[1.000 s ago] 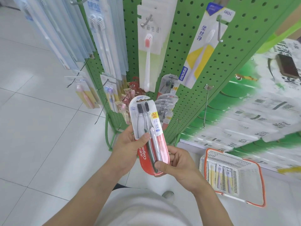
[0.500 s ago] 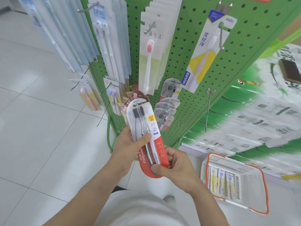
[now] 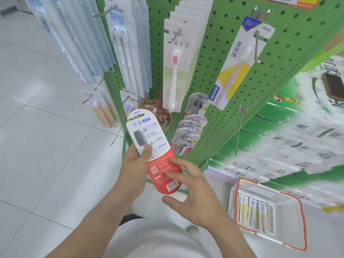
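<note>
Left hand (image 3: 134,170) is clamped on the toothbrush pack (image 3: 149,138); the right hand (image 3: 193,198) is spread open, perhaps grazing it. Pinched so lightly, the pack could be dropped.

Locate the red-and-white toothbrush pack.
Head view, centre: the left hand holds the toothbrush pack before the green pegboard rack, the right hand at its lower end.

White tiled floor (image 3: 42,138), green pegboard rack (image 3: 219,101), bright even light
</note>
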The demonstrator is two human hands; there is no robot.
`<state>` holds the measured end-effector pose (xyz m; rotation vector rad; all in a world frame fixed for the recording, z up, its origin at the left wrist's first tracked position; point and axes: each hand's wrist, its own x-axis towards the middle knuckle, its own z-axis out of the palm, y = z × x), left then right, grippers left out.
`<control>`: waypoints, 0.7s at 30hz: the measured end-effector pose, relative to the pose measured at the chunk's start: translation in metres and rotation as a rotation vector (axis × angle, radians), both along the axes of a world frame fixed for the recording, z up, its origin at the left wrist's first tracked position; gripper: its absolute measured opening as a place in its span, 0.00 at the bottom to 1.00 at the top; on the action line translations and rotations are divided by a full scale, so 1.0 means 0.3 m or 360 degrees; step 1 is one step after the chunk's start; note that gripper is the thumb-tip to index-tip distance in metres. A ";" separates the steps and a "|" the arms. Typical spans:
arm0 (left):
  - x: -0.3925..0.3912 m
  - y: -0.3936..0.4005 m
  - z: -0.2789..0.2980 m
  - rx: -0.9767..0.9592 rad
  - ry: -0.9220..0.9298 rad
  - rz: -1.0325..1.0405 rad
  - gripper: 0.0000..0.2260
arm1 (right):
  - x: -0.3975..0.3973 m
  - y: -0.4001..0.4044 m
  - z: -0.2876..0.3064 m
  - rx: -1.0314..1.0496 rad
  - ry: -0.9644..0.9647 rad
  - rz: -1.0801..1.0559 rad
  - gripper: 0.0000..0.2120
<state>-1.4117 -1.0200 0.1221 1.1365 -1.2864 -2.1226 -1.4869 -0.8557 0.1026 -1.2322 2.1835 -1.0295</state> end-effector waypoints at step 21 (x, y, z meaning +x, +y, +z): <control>-0.011 -0.003 0.019 0.0051 -0.0105 -0.0256 0.11 | -0.048 -0.012 0.006 -0.0087 -0.1336 -0.0218 0.27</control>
